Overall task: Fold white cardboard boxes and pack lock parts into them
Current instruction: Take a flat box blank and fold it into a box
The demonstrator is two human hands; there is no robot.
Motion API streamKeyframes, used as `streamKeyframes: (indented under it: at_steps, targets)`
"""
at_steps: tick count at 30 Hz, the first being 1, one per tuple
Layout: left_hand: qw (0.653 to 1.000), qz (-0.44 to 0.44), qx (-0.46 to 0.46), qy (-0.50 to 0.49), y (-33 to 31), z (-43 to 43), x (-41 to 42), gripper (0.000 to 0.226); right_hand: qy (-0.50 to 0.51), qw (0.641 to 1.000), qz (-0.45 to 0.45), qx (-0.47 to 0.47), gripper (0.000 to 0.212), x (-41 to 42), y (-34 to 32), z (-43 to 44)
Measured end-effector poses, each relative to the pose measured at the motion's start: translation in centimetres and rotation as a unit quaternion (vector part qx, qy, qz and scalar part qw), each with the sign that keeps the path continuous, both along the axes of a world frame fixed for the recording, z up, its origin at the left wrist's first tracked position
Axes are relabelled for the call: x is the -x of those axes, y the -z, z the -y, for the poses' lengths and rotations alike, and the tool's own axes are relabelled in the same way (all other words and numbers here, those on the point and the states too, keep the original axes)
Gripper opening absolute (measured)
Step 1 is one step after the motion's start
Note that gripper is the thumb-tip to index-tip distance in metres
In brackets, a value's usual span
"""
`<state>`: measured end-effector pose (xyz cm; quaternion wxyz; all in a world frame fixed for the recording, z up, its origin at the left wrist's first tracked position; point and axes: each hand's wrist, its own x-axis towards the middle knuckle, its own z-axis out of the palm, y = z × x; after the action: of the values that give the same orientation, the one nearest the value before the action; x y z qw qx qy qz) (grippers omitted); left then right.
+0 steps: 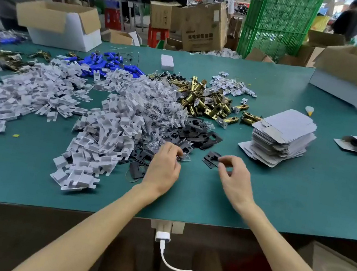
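1. Desk [303,203]: green top, carrying all the stock listed below.
2. White plastic pieces [113,124]: loose heap across the left and centre of the desk.
3. Flat white cardboard boxes [283,136]: unfolded blanks in one stack, right of centre, well apart from both hands.
4. Brass latches [204,102]: pile behind the black plates, left of the box stack.
5. Black plates [196,133]: small pile at the near right edge of the white heap, just beyond the hands.
6. Left hand [163,166]: forearm reaching in from the near edge, palm down, at the near edge of the black plates. Fingers curled in together, tips pinching a small clear packet [184,158].
7. Right hand [233,180]: forearm angled in from the right, wrist raised. Thumb and forefinger are closed on the right edge of a single black plate [210,160]; the other fingers are loosely bent. The plate sits between the two hands; whether it is lifted off the desk cannot be told.
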<state>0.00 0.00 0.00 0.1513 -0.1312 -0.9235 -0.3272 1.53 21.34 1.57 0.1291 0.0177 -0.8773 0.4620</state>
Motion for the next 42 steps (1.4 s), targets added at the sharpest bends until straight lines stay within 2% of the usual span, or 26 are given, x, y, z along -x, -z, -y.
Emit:
streamKeyframes:
  at_steps: [3,4,7,9,10,12,14,16,18,21,25,27,29,32,34,35,36,38,39,40,42]
  targets:
    - [0.995,-0.022,0.082,-0.061,0.4,-0.6,1.3,0.029,0.011,0.999,0.030,-0.023,0.010,0.5,0.6,0.2]
    - [0.992,-0.004,0.098,-0.084,0.5,-0.8,1.5,0.031,0.005,0.999,0.035,-0.034,0.009,0.5,0.7,0.3]
    - [0.984,0.018,0.132,-0.118,1.1,-1.0,2.0,0.035,0.018,0.997,-0.035,-0.074,0.013,1.7,-0.3,-0.3]
    - [0.981,0.005,0.155,-0.119,1.2,-1.1,1.9,0.034,0.087,0.982,-0.099,-0.133,0.025,3.6,-2.3,-1.4]
    - [0.980,-0.003,0.160,-0.120,1.3,-1.2,1.8,0.035,0.118,0.973,-0.102,-0.170,0.035,4.8,-3.4,-2.1]
    - [0.979,-0.014,0.166,-0.120,1.5,-1.1,1.6,0.037,0.155,0.956,-0.060,-0.241,0.054,6.9,-5.2,-3.8]
    - [0.976,-0.024,0.178,-0.124,1.6,-1.0,1.5,0.041,0.163,0.943,0.002,-0.291,0.063,8.6,-5.9,-5.6]
    - [0.975,-0.030,0.179,-0.127,1.6,-1.0,1.5,0.041,0.161,0.929,0.071,-0.326,0.064,9.4,-6.0,-7.2]
    - [0.976,-0.030,0.176,-0.124,1.5,-1.0,1.5,0.039,0.155,0.913,0.076,-0.369,0.053,9.5,-5.9,-8.2]
    - [0.979,-0.020,0.161,-0.119,1.3,-1.0,1.6,0.039,0.134,0.908,0.001,-0.398,0.013,9.1,-5.8,-8.9]
    - [0.985,-0.013,0.136,-0.109,1.2,-0.9,1.6,0.041,0.146,0.938,-0.076,-0.305,0.021,7.3,-7.3,-8.9]
    - [0.988,-0.021,0.111,-0.105,1.3,-0.9,1.6,0.040,0.149,0.941,-0.173,-0.249,0.022,5.9,-7.9,-8.3]
    - [0.992,-0.032,0.072,-0.102,1.3,-0.8,1.7,0.037,0.099,0.926,-0.280,-0.234,0.030,4.2,-7.8,-6.9]
    - [0.993,-0.064,-0.024,-0.097,0.6,-0.6,1.4,0.026,-0.006,0.906,-0.353,-0.232,0.039,1.8,-6.1,-4.0]
    - [0.984,-0.048,-0.148,-0.082,-0.2,-0.8,1.1,0.022,-0.052,0.908,-0.354,-0.220,0.039,0.2,-4.1,-1.7]
    - [0.966,0.004,-0.248,-0.069,-0.6,-1.1,1.1,0.024,-0.070,0.912,-0.348,-0.207,0.040,-0.4,-3.2,-0.5]
    - [0.922,0.082,-0.376,-0.048,-1.3,-1.4,1.2,0.029,-0.086,0.915,-0.343,-0.193,0.040,-1.0,-2.4,0.6]
    - [0.763,0.236,-0.602,0.025,-2.3,-1.8,1.4,0.047,-0.113,0.922,-0.333,-0.160,0.037,-1.8,-1.1,2.6]
    - [0.691,0.292,-0.658,0.062,-2.5,-1.7,1.4,0.059,-0.130,0.926,-0.326,-0.142,0.037,-2.2,-0.6,3.4]
    - [0.638,0.337,-0.686,0.093,-2.5,-1.4,1.2,0.070,-0.147,0.927,-0.318,-0.131,0.040,-2.5,-0.3,4.0]
    - [0.564,0.395,-0.710,0.150,-1.9,-0.6,0.7,0.088,-0.177,0.924,-0.310,-0.135,0.041,-3.0,0.3,5.1]
